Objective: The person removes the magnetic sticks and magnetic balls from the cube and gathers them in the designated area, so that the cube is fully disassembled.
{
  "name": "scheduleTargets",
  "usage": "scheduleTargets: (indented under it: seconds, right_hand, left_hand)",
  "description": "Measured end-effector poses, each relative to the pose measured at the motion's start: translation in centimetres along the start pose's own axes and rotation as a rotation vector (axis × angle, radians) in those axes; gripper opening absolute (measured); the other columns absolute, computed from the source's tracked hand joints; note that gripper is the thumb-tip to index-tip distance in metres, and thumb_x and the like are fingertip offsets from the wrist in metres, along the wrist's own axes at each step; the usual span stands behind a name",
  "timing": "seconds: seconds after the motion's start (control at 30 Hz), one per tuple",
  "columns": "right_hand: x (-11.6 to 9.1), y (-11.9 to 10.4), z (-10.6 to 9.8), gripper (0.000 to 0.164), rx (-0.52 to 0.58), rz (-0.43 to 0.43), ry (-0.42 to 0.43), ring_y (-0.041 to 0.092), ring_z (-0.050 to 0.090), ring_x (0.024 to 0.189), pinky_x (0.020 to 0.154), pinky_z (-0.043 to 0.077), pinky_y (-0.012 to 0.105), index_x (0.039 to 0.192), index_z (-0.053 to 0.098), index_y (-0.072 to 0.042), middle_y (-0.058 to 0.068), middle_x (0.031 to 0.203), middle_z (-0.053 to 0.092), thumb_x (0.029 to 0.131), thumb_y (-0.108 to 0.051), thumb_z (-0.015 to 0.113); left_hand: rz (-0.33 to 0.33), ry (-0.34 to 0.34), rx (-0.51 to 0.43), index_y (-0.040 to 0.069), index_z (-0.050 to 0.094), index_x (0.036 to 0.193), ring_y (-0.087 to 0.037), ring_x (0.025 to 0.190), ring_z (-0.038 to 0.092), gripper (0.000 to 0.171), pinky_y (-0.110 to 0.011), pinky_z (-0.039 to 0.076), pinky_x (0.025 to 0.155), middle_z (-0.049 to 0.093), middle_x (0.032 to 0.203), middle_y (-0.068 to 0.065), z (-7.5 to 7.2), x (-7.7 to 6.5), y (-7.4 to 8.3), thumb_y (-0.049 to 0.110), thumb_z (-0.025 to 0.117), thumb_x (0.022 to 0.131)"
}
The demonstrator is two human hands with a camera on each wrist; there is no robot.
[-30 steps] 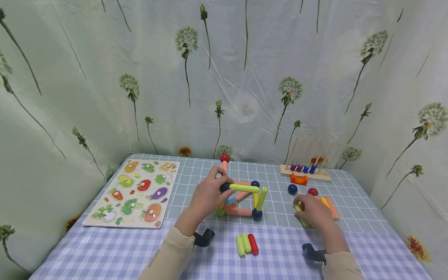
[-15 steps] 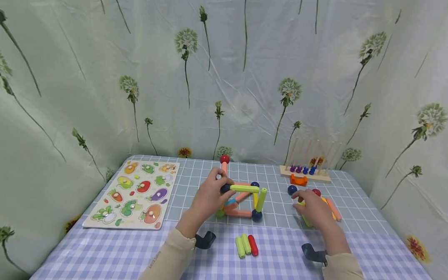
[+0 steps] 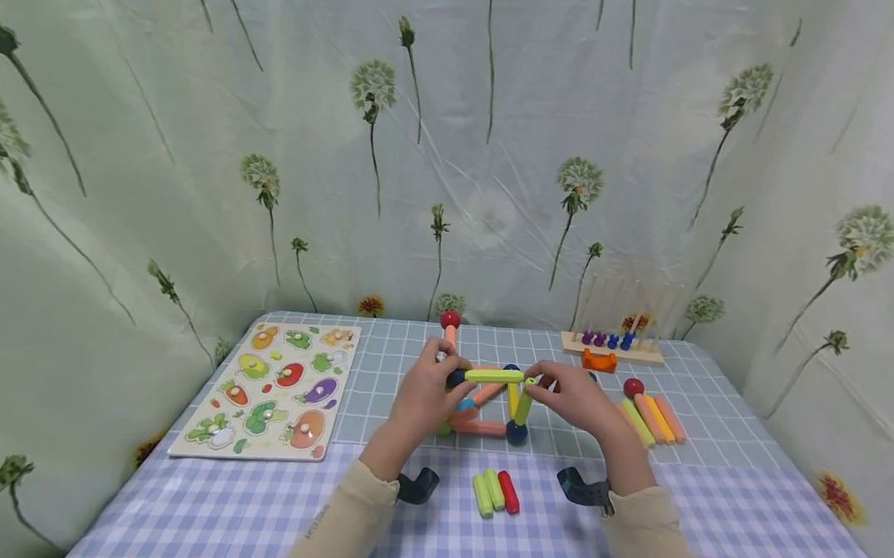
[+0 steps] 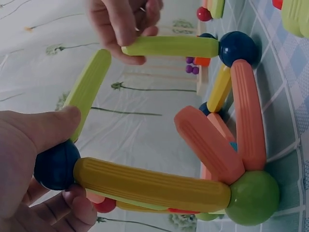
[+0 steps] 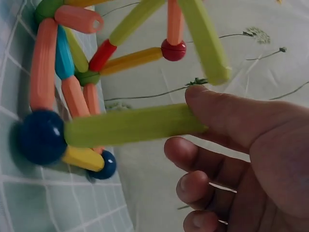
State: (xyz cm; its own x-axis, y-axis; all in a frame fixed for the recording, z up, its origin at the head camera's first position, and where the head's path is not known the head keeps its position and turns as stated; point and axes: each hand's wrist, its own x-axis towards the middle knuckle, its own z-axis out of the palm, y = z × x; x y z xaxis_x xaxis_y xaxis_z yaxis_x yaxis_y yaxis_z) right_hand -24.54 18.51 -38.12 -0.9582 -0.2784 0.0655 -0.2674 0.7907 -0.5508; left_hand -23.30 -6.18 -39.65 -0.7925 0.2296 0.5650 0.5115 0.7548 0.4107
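A frame of coloured sticks and balls stands mid-table. My left hand (image 3: pixel 425 390) grips a dark blue ball (image 4: pixel 57 165) at the frame's upper corner. From that ball a light green stick (image 4: pixel 89 84) juts out, and a yellow stick (image 4: pixel 154 190) runs down to a green ball (image 4: pixel 252 198). My right hand (image 3: pixel 572 397) pinches the top end of an upright light green stick (image 5: pixel 130 126), whose base meets a lower blue ball (image 5: pixel 42 137). The free tip of the held ball's stick is close to the right fingertips, with a gap visible in the left wrist view.
Two green sticks and a red stick (image 3: pixel 508 491) lie in front. At right are a red ball (image 3: pixel 633 388) and several loose sticks (image 3: pixel 661 417). A peg rack (image 3: pixel 646 353) and an orange piece (image 3: pixel 599 361) sit behind. A vegetable puzzle board (image 3: pixel 262 392) lies left.
My right hand has left the loose sticks at right, where it was touching a green one, and moved left to the upright green stick. The left hand has stayed on the blue ball.
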Motion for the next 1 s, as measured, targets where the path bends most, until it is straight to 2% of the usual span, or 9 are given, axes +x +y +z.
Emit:
scheduleTargets:
  seconds: [0.1,0.27,0.53,0.73,1.0]
  right_hand:
    - [0.0,0.1,0.4,0.022,-0.029,0.007,0.001,0.017,0.053,0.078,0.066,0.048,0.027,0.112,0.069,-0.014,0.001,0.088,0.065,0.094,-0.026,0.069]
    - [-0.1,0.8,0.2,0.017,-0.027,0.028,0.052,0.017,0.054,0.079,0.067,0.048,0.027,0.107,0.069,-0.015,0.001,0.088,0.065,0.094,-0.027,0.069]
    - [0.0,2.7,0.7,0.023,0.016,0.164,0.066,0.019,0.054,0.079,0.070,0.050,0.028,0.107,0.065,-0.011,0.005,0.089,0.064,0.095,-0.031,0.067]
    - [0.3,4.8,1.8,0.029,0.039,0.287,0.050,0.021,0.053,0.080,0.069,0.047,0.027,0.110,0.065,-0.007,0.008,0.092,0.063,0.096,-0.033,0.065]
    - [0.3,6.4,2.4,0.031,0.063,0.320,0.042,0.021,0.052,0.079,0.067,0.044,0.027,0.109,0.065,-0.006,0.008,0.091,0.061,0.096,-0.034,0.065]
  left_hand:
    - [-0.001,-0.009,0.003,0.013,0.073,0.104,-0.019,0.090,0.064,0.022,-0.033,0.060,0.082,0.049,0.112,-0.004,0.1,-0.1,0.3,0.025,0.080,0.086]
    - [-0.019,-0.019,0.018,0.014,0.072,0.105,-0.018,0.091,0.064,0.024,-0.033,0.060,0.084,0.049,0.115,-0.003,0.0,0.0,0.6,0.027,0.079,0.086]
    - [0.011,-0.011,0.049,0.016,0.073,0.105,-0.017,0.091,0.064,0.024,-0.032,0.060,0.083,0.051,0.113,-0.002,0.2,-0.1,0.1,0.029,0.080,0.086]
    - [0.018,-0.008,0.013,0.016,0.073,0.103,-0.018,0.090,0.063,0.022,-0.033,0.060,0.082,0.050,0.111,-0.002,0.2,-0.2,-0.2,0.025,0.081,0.084]
    - [0.034,-0.011,0.002,0.015,0.073,0.103,-0.017,0.091,0.063,0.022,-0.031,0.060,0.081,0.051,0.112,-0.001,0.1,-0.1,-0.3,0.026,0.081,0.085]
